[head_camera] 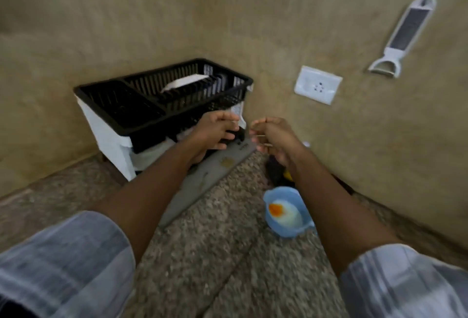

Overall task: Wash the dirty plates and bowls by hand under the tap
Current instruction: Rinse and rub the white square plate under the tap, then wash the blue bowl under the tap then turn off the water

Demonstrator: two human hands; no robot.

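A white plate [184,81] stands on edge in the black dish rack [101,91] against the wall. My left hand [216,131] hovers at the rack's front right corner, its fingers loosely curled with nothing seen in them. Just beside it, my right hand [274,139] is also loosely curled and looks empty. A blue bowl [302,206] with orange and white residue sits on the counter under my right forearm. No tap is in view. The picture is blurred.
The rack sits on a white base [109,138], with a grey drain board [210,173] sloping out in front. A dark heap with something yellow [277,174] lies behind the bowl. On the wall are a socket [317,85] and a hanging white grater [402,36]. The speckled stone counter [215,254] lies below.
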